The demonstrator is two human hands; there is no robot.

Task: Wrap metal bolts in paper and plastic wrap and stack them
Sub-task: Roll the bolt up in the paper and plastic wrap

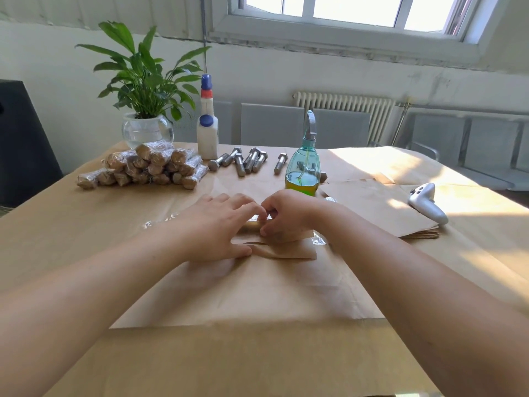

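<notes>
Bare paper-covered table [257,353] at bottom centre gives you free passage. Upper left: stack of wrapped bolts [143,169] blocks. Top centre: loose bolts [243,161], white bottle [207,133], spray bottle [304,167]. Right: controller [428,202] on paper sheets [380,207].

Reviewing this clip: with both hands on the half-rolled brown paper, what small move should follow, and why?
Probably roll the brown paper roll one turn further toward the person. The right hand pinches its upper edge, the left hand presses flat beside it, and a loose paper flap is not yet wound on.
</notes>
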